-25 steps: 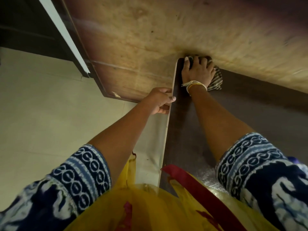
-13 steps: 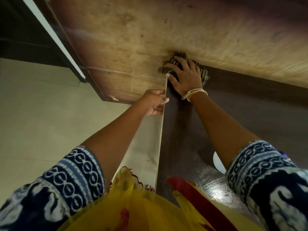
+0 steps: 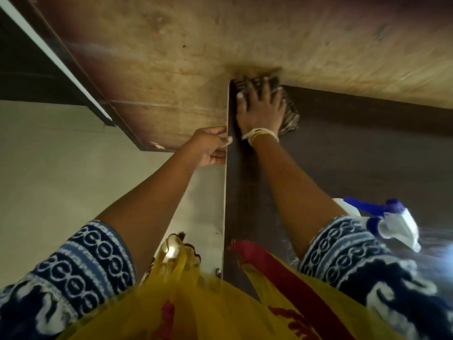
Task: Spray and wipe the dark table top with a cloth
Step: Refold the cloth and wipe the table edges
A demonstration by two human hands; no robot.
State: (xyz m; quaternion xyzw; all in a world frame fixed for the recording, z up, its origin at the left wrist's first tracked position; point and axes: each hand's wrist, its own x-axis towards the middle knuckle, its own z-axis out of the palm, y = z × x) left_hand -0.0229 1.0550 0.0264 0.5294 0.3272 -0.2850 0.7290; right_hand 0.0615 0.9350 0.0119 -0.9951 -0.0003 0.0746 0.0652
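Both busy mid-wipe: right hand (image 3: 261, 106) flat, fingers spread, pressing cloth (image 3: 290, 116) into table top's (image 3: 355, 155) far corner; left hand (image 3: 210, 147) curled, gripping the edge; next, probably sweeping back nearer

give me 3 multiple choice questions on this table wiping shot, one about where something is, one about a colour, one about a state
1. Where is the cloth?
A. at the far left corner of the dark table top
B. on the floor
C. over the spray bottle

2. What colour is the trigger of the spray bottle?
A. green
B. blue
C. orange

3. What is the left hand doing?
A. holding the bottle
B. hanging free
C. gripping the table's left edge

Answers:
1 A, the right hand presses the cloth where the top meets the wooden panel.
2 B, the trigger is blue on a white body.
3 C, thumb above, fingers curled under the edge.
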